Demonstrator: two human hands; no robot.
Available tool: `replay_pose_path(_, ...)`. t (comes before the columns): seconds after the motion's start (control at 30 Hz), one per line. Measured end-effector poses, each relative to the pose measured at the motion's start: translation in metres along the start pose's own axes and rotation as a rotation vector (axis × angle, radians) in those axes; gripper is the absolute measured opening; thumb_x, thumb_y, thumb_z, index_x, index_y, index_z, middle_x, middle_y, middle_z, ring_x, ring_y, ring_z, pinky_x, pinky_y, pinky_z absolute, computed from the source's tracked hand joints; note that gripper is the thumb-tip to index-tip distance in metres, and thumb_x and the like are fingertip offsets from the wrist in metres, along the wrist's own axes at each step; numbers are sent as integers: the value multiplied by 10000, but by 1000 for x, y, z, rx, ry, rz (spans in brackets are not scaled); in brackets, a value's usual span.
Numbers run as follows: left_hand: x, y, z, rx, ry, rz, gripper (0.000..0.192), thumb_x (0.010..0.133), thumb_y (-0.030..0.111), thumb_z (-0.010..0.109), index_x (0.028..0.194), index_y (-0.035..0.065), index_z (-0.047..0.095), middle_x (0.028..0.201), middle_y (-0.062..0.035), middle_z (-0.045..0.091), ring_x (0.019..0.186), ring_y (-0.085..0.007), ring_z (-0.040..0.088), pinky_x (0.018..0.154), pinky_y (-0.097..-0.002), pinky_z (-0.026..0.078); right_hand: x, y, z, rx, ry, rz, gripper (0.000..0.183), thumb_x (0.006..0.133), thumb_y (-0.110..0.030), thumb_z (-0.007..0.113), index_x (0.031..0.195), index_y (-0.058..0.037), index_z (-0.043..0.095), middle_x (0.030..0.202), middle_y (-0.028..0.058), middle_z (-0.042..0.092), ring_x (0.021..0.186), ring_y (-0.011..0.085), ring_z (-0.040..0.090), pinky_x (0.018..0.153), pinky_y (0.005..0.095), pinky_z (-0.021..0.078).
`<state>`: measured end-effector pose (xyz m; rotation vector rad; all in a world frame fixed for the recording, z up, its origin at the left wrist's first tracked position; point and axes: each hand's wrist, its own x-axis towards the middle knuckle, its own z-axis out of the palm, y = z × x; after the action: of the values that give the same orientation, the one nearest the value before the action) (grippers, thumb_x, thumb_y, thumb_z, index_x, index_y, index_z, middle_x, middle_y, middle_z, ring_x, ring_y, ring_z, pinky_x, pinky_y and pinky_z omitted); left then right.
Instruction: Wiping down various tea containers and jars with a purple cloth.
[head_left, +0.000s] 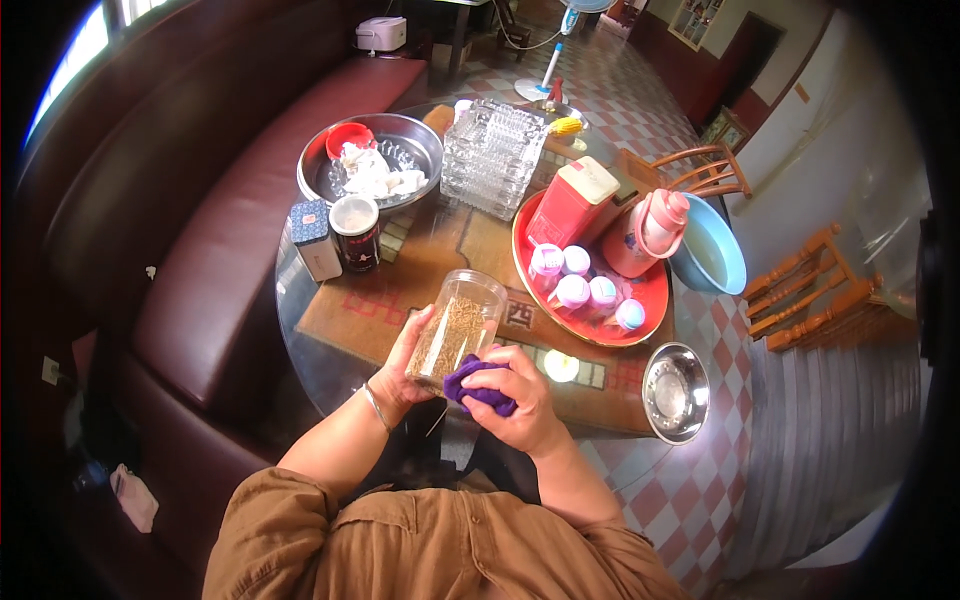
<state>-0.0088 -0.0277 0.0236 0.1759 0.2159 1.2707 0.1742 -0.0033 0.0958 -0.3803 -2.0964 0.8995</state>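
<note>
Tilted over the near edge of the glass-topped table (420, 289) is a clear plastic jar (456, 322) partly filled with brown dried pieces. My left hand (403, 367) grips it from the left side, near its lower end. A crumpled purple cloth (480, 386) is in my right hand (517, 394), pressed against the lower right of the jar. Beyond the jar, to the left, a dark canister with a pale lid (357, 232) stands beside a blue-topped box (315, 240).
A steel basin (306, 180) holds crumpled white tissue and a red bowl. Stacked glass pieces (491, 157) stand mid-back. On the right are a red tray (600, 337) with a thermos, tin and lidded containers, a blue basin (712, 244) and a steel bowl (676, 394).
</note>
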Motion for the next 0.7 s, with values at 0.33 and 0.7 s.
replay_pose_path(0.33,3,-13,3,131,-94,-131,663,931,516,505,1411,71,401,1303,-175,555,1140,-353,592,909,-535,517,3,54,-20,-27,448,290,136,803,-31,674,928,-10,625,943,90,601,879,214,601,802,324,480)
replay_pose_path(0.7,2,-7,-3,261,23,-140,620,970,543,427,1412,109,414,1286,-126,572,1109,-279,611,952,-422,511,2,21,-7,-282,321,108,177,756,-92,744,913,-67,666,913,119,588,847,299,609,747,383,507)
